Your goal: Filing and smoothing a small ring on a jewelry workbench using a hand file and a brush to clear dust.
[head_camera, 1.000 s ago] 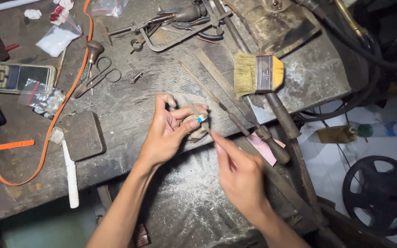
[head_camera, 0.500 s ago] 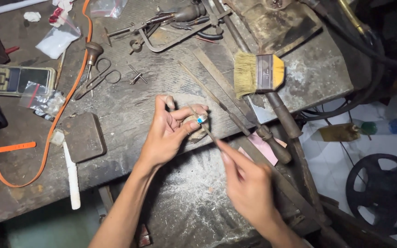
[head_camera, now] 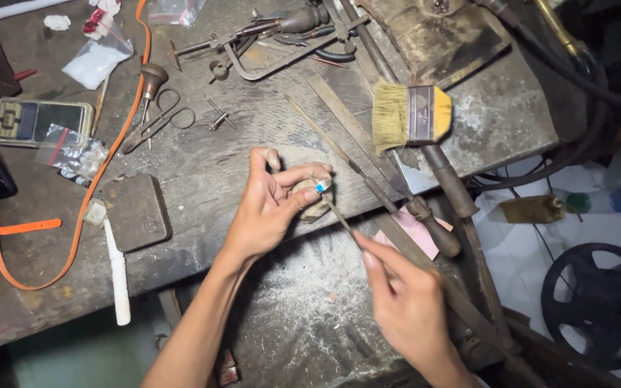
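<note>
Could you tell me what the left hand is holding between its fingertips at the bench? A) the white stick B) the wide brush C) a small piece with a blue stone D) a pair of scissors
C: the left hand pinches a small piece with a blue stone against the bench peg, while the right hand brings a thin tool up to it.

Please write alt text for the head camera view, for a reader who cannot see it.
Over a worn workbench, the left hand pinches a small piece with a blue stone while the right hand touches a thin file to it. A wide brush and scissors lie behind.
</note>
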